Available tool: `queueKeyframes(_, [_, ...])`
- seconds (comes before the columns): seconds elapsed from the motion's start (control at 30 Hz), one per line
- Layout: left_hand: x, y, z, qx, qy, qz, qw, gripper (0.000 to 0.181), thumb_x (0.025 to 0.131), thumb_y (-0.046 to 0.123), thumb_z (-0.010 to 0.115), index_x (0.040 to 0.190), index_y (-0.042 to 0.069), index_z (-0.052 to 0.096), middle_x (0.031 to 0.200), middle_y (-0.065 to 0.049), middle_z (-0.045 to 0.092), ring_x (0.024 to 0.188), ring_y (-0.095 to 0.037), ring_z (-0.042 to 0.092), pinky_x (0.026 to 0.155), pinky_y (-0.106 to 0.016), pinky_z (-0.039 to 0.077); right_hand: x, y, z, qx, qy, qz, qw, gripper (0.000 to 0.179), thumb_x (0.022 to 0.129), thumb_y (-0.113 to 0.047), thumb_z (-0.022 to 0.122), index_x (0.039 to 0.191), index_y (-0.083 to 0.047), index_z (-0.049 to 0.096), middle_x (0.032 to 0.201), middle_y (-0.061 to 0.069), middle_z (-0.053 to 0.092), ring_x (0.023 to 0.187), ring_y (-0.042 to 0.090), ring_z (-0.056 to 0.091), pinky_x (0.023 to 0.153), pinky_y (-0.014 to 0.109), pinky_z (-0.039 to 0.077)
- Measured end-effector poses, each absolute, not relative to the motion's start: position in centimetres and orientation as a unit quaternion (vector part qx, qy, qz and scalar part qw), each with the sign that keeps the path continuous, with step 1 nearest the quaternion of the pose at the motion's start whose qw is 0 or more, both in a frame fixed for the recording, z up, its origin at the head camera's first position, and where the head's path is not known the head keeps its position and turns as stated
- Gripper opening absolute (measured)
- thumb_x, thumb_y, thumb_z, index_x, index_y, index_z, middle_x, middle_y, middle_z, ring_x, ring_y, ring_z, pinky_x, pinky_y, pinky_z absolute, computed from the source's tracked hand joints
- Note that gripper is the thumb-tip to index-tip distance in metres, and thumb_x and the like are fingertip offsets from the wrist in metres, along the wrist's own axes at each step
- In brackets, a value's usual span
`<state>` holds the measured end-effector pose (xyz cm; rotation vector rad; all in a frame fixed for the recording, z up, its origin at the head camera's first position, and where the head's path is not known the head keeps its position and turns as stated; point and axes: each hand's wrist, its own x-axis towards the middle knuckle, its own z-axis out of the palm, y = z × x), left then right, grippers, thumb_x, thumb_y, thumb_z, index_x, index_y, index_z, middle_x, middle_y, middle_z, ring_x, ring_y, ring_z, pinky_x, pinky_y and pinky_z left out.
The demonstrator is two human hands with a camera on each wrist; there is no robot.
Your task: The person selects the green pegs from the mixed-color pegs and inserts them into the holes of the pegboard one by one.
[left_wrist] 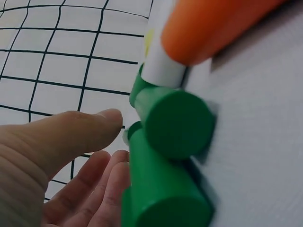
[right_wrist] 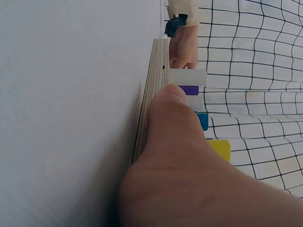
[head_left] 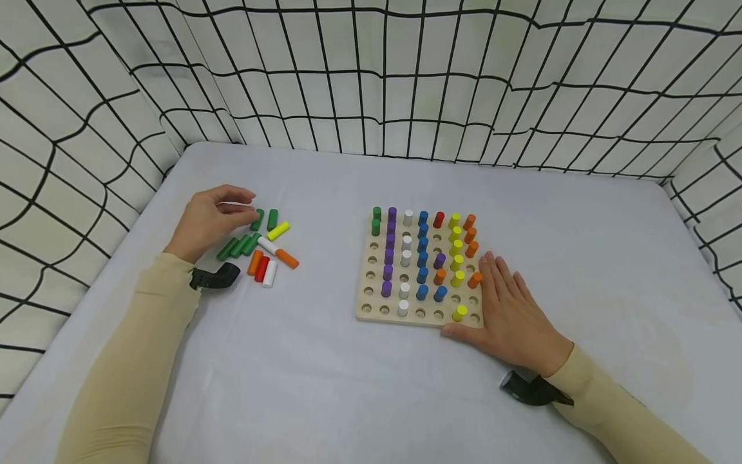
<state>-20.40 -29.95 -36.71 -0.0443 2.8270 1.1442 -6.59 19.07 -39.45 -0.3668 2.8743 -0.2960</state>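
My left hand (head_left: 210, 218) reaches over a loose group of coloured pegs, its thumb right at a green peg (head_left: 257, 221). In the left wrist view a gap shows between the thumb (left_wrist: 102, 127) and the fingers, beside larger-looking green pegs (left_wrist: 177, 124). A wooden pegboard (head_left: 366, 303) lies at centre right, with rows of upright purple, white, blue, yellow and orange pegs, and two green ones at its far left corner. My right hand (head_left: 516, 325) rests flat against its right side, fingers straight; the thumb (right_wrist: 173, 118) lies along the front edge.
Near the left hand also lie a yellow peg (head_left: 279, 231), a red peg (head_left: 262, 269), and several orange and white ones. A white cloth (head_left: 301, 386) covers the table. Black netting (head_left: 382, 77) borders the far side and both ends.
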Motion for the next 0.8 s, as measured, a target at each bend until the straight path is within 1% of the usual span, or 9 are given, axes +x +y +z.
queueKeyframes(0.13, [-20.56, -29.96, -36.83, -0.008, 0.927, 0.37, 0.059, 0.052, 0.097, 0.035, 0.073, 0.141, 0.012, 0.058, 0.142, -0.016, 0.063, 0.127, -0.033, 0.062, 0.111, -0.05, 0.048, -6.6, 19.05, -39.45, -0.125, 0.98, -0.101, 0.114, 0.138, 0.079, -0.093, 0.05, 0.164, 0.003, -0.002, 0.174, 0.024, 0.0, 0.162, 0.047, 0.007, 0.127, 0.071, 0.013])
queueKeyframes(0.33, [-20.6, -29.98, -36.84, -0.004, 0.93, 0.36, 0.073, 0.053, 0.097, 0.037, 0.074, 0.141, 0.012, 0.058, 0.142, -0.018, 0.062, 0.129, -0.036, 0.06, 0.112, -0.054, 0.048, -6.6, 19.06, -39.48, -0.124, 0.981, -0.101, 0.113, 0.139, 0.078, -0.093, 0.05, 0.164, 0.002, -0.002, 0.174, 0.023, 0.0, 0.162, 0.047, 0.006, 0.128, 0.07, 0.013])
queueKeyframes(0.6, [-20.39, -29.65, -36.18, 0.001, 0.939, 0.331, 0.094, 0.049, 0.098, 0.034, 0.072, 0.138, 0.01, 0.06, 0.135, -0.02, 0.066, 0.121, -0.035, 0.063, 0.107, -0.052, 0.051, -6.68, 19.11, -39.43, -0.122, 0.981, -0.098, 0.114, 0.139, 0.077, -0.094, 0.05, 0.164, 0.002, -0.002, 0.174, 0.024, 0.0, 0.162, 0.048, 0.006, 0.128, 0.07, 0.013])
queueKeyframes(0.7, [-20.35, -29.58, -36.07, 0.002, 0.943, 0.317, 0.099, 0.048, 0.097, 0.033, 0.072, 0.137, 0.01, 0.06, 0.133, -0.021, 0.068, 0.118, -0.034, 0.063, 0.101, -0.047, 0.051, -6.66, 19.08, -39.4, -0.122, 0.981, -0.1, 0.115, 0.14, 0.077, -0.095, 0.049, 0.164, 0.002, -0.002, 0.174, 0.024, 0.0, 0.161, 0.048, 0.006, 0.128, 0.07, 0.012])
queueKeyframes(0.8, [-20.39, -29.62, -36.09, 0.009, 0.948, 0.3, 0.103, 0.047, 0.097, 0.033, 0.072, 0.137, 0.009, 0.062, 0.13, -0.021, 0.069, 0.114, -0.033, 0.063, 0.093, -0.038, 0.051, -6.64, 19.05, -39.4, -0.124, 0.98, -0.104, 0.114, 0.14, 0.077, -0.094, 0.049, 0.164, 0.002, -0.002, 0.174, 0.024, 0.0, 0.162, 0.048, 0.006, 0.128, 0.07, 0.012])
